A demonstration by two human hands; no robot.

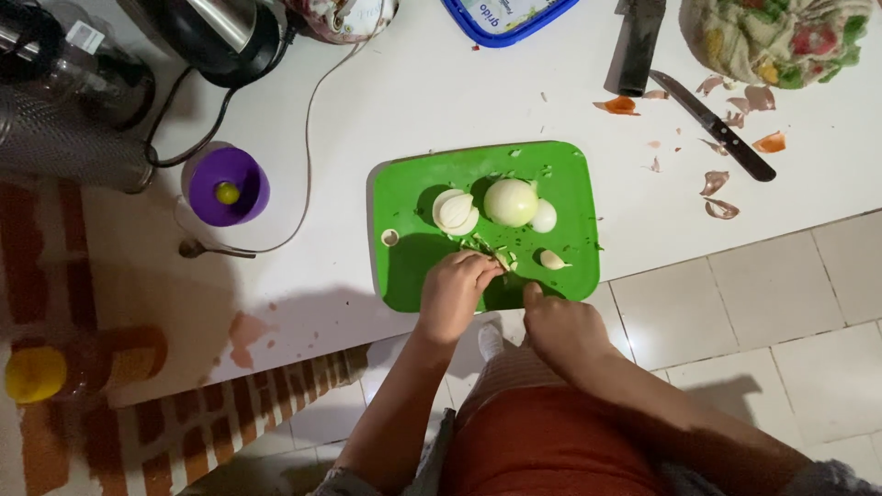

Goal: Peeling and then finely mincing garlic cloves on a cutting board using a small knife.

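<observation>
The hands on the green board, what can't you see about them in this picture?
- Head view: the left hand covers whatever onion piece lies under its fingers; its grip is hidden.
- The right hand is shadowed at the green cutting board edge; whether it holds anything cannot be told.
- The chopped bits by the fingers are too small to count.
- The blue tray is cut off by the top edge.

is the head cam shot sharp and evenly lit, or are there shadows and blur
Head view: lit from above, mostly sharp; the left hand and right hand shadow the green cutting board's near edge; left side dim, edges slightly soft.
</observation>
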